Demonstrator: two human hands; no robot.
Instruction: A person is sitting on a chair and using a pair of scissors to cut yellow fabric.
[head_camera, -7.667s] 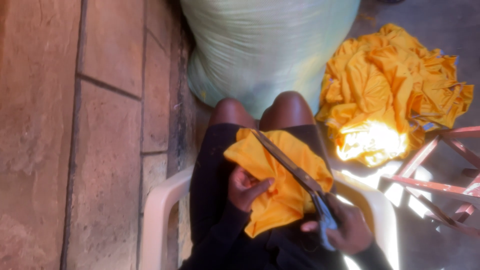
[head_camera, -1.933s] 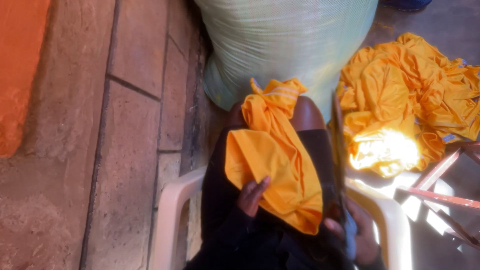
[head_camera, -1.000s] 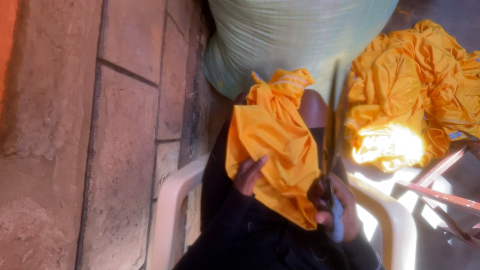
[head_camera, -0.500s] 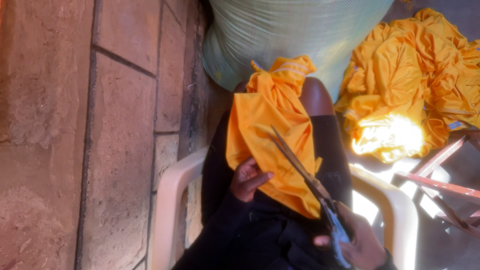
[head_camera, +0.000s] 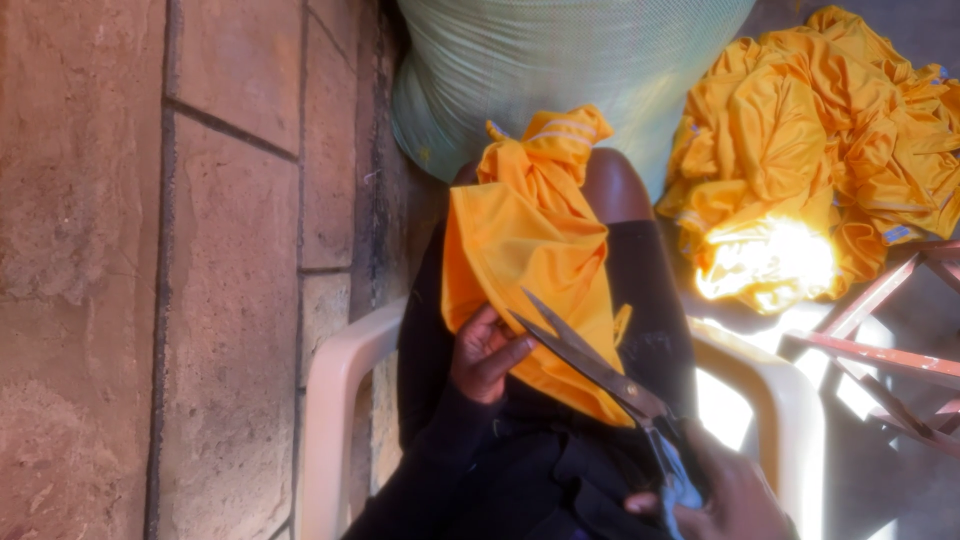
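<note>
Head view, seated person looking down at own lap. Right hand (head_camera: 725, 495) sits at the bottom edge, fingers closed through the blue handles of a pair of scissors (head_camera: 600, 375); the hand is partly cut off by the frame. The blades are parted a little, pointing up and left across the lap, tips lying over the lower part of the yellow garment (head_camera: 530, 240). Left hand (head_camera: 485, 350) grips the lower left edge of that garment, fingers curled onto the cloth, thumb side toward the blades and close to them.

The garment is draped lengthwise over the thighs, its bunched, striped end resting up at the knees.

Compared with half a second earlier, the scissors hold nearly the same diagonal, with the blades now visibly parted. One second ago they stood almost upright along the garment's right side.

Surroundings: a white plastic chair (head_camera: 330, 400) carries the person; a large pale green woven sack (head_camera: 560, 60) stands just beyond the knees; a pile of yellow garments (head_camera: 830, 150) lies to the right, with a reddish metal frame (head_camera: 880, 330) near it. A stone wall (head_camera: 150, 250) fills the left.
</note>
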